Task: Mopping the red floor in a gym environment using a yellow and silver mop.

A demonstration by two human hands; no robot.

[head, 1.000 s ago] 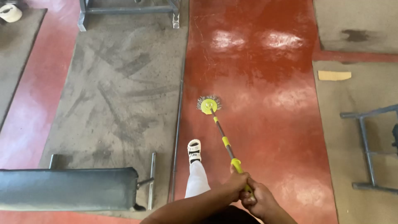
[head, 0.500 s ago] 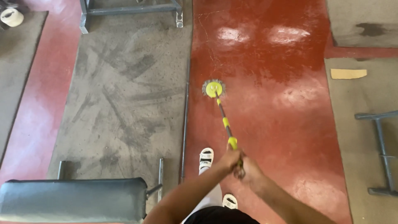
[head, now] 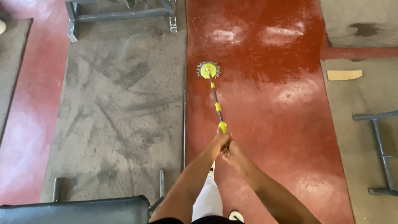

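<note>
Both my hands grip the near end of a mop handle [head: 216, 107], black with yellow-green bands. My left hand [head: 220, 141] sits higher on the handle, my right hand [head: 233, 152] just behind it. The round mop head [head: 208, 69], yellow-green with a grey fringe, rests flat on the wet, shiny red floor [head: 269, 103], arms stretched out ahead of me. My leg in white trousers [head: 207, 199] and a white shoe [head: 236, 215] show below my arms.
A long thin metal bar [head: 184, 120] lies along the edge of a scuffed grey mat [head: 116, 103]. A padded black bench [head: 78, 209] is at lower left, a metal frame [head: 120, 14] at the top, another frame [head: 379, 149] at right, and a cardboard scrap [head: 344, 74].
The mop head has been pushed farther away across the red floor. My arms have stretched out and my hands moved forward with the handle.
</note>
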